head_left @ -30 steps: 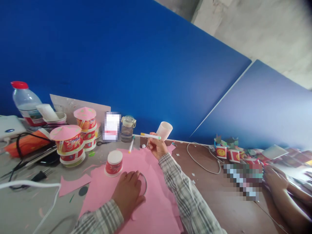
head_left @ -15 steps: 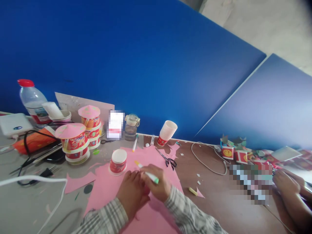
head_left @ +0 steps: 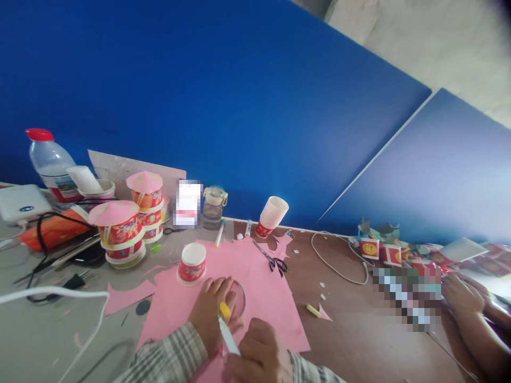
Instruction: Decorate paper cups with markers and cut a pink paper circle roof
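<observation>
Left hand [head_left: 211, 315] lies flat with the fingers spread, pressing a thin round ring [head_left: 242, 298] onto a matte pink paper [head_left: 267, 298] sheet. Only the ring's right arc pokes out. Could be metal or clear plastic, hard to say with this blur.

Right hand [head_left: 259, 357] is closed around a white marker [head_left: 228, 335]. Its yellow tip sits right against the left hand, beside the ring.

Just past the fingers an upside-down paper cup [head_left: 192, 264] stands on the sheet, glossy red print with a white base. Black-handled scissors [head_left: 274, 261] lie at the sheet's far edge, and a tilted cup stack [head_left: 272, 213] sits back by the blue wall.

Over on the left are cups capped with pink paper cones [head_left: 115, 214] and a clear plastic bottle [head_left: 50, 165] with a red cap. The print on the cups and the bottle label is too blurry to read.

The surface [head_left: 351, 330] is grey and brown, dotted with paper scraps. Another person's hand [head_left: 459, 295] rests far right.
</observation>
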The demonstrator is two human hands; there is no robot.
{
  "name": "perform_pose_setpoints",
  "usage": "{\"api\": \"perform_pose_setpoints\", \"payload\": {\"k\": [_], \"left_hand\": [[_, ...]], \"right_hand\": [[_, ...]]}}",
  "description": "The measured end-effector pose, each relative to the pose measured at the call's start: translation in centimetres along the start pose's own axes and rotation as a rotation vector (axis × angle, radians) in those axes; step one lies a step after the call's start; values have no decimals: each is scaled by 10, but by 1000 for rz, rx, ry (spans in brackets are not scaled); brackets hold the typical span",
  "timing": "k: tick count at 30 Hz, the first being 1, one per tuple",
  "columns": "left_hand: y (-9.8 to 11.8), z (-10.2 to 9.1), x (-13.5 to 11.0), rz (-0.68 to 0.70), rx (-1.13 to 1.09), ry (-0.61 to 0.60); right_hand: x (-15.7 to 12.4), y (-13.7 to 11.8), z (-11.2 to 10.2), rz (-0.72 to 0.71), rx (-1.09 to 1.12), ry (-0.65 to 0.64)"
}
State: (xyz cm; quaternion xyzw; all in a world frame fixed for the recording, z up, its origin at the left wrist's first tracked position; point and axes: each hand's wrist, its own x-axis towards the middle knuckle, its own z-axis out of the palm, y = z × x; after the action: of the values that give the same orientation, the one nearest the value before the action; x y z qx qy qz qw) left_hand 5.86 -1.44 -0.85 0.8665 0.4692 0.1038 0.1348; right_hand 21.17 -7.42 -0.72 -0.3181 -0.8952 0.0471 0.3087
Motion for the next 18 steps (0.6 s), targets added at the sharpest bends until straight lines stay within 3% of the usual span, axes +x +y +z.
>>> {"api": "perform_pose_setpoints", "payload": {"k": [3,9,12,18], "left_hand": [[1,-2,0,2,-14,-4],[1,4,0,10,5,44],[-2,8,0,20,-3,79],[-1,4,1,21,-2,72]], "right_hand": [[2,2,-19,-5,99,1],[30,11,-50,397,139,476],[40,19,-48,564,353,593],[49,53,-30,816,964,604]]}}
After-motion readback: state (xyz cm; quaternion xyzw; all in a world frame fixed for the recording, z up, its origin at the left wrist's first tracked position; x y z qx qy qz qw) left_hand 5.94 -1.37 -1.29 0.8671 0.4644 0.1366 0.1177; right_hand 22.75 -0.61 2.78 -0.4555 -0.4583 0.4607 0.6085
